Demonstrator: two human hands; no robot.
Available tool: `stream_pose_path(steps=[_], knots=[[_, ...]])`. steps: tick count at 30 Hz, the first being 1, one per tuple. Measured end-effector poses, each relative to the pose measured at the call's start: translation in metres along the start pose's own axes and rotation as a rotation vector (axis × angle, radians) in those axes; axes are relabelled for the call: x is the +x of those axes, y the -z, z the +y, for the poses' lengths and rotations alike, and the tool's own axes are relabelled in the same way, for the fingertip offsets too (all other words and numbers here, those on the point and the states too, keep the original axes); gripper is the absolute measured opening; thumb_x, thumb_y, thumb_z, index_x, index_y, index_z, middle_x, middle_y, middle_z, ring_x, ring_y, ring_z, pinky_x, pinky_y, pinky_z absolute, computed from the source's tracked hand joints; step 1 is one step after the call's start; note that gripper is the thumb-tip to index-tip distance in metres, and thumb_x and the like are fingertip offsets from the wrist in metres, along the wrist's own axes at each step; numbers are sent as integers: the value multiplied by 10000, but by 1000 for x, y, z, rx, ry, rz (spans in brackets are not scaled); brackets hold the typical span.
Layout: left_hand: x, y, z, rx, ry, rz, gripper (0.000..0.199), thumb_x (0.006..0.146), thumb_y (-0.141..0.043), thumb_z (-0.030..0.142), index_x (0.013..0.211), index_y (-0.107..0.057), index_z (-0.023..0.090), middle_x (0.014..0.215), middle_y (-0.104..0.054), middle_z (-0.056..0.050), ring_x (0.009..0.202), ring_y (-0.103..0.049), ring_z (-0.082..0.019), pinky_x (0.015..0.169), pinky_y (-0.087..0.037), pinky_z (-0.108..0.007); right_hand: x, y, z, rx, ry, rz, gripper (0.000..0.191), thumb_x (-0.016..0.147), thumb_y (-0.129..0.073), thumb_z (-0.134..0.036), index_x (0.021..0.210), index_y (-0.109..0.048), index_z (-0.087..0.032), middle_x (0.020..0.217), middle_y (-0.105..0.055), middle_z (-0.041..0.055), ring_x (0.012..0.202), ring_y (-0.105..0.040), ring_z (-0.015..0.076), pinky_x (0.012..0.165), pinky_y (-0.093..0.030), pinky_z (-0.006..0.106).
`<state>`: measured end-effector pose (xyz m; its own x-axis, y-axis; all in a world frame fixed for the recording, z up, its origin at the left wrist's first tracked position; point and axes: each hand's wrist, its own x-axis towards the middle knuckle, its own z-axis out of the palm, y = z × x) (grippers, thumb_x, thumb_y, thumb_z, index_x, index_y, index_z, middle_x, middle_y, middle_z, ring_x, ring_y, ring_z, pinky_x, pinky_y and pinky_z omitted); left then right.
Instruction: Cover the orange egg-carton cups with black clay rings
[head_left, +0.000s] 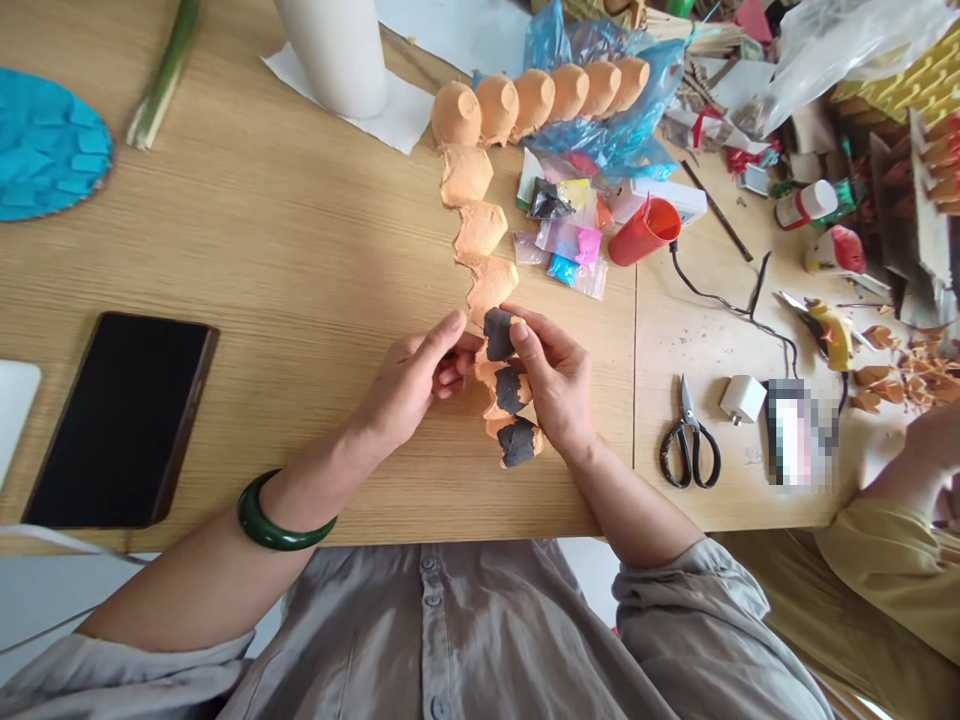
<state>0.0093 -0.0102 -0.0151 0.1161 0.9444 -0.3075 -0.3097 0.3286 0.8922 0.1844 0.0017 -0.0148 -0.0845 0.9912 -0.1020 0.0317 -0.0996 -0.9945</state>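
Observation:
An orange-painted egg carton strip (480,235) runs in a jagged line down the table's middle. Dark grey patches (508,388) cover several cups at its near end. My right hand (559,385) pinches this near part between thumb and fingers from the right. On the other side, my left hand (401,385) is half curled, its fingertips at the strip's left edge. Part of those fingers is hidden, so how firmly they grip is unclear. A row of rounded orange cups (534,103) lies at the strip's far end.
Small bags of coloured clay (566,235) and a red cup (645,232) lie beyond my right hand. Black-handled scissors (688,440) and a white charger (742,400) are to the right. A phone (124,415) lies left. Another person's sleeve (892,570) shows at right.

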Motion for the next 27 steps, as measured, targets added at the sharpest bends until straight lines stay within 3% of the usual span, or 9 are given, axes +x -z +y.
stream_pose_path(steps=[6,10,15,18,22,27], knots=[[-3,2,5,301,-152,-40,346,870,-890,508,767,-786,195,762,-722,-29,724,-602,-164,678,-469,-282,2,2,-1,-19,-57,-32,590,956,-790,-743,1256,-852,-238,1193,-883,72,1089,-830,233,918,-714,366],[0,6,6,423,-242,-25,315,871,-869,436,704,-747,198,673,-658,-1,660,-534,-144,644,-418,-283,3,2,-1,-51,-48,-36,544,954,-805,-720,1207,-871,-243,1203,-885,73,1103,-833,239,957,-705,370],[6,11,4,326,-94,-108,470,769,-959,603,717,-749,185,679,-639,-3,651,-518,-137,610,-387,-276,1,0,2,-113,56,-31,543,983,-776,-714,1222,-855,-233,1248,-862,95,1103,-821,236,996,-689,380],[6,11,2,357,-176,-45,463,761,-991,599,724,-761,199,704,-650,-8,688,-527,-152,645,-417,-291,0,-1,2,-157,135,-17,583,983,-746,-758,1272,-830,-259,1339,-826,105,1181,-798,251,970,-695,369],[3,9,4,324,-290,21,364,837,-963,534,748,-773,237,777,-700,-23,762,-572,-186,739,-491,-334,1,2,-3,-3,80,-17,661,1016,-646,-810,1428,-742,-302,1518,-760,88,1292,-787,262,953,-722,373],[2,9,7,281,-291,35,319,782,-996,430,707,-773,215,712,-663,9,674,-539,-134,667,-449,-286,3,3,-10,50,-23,-147,597,900,-843,-753,1265,-806,-282,1299,-865,66,1253,-824,282,1027,-734,404]])
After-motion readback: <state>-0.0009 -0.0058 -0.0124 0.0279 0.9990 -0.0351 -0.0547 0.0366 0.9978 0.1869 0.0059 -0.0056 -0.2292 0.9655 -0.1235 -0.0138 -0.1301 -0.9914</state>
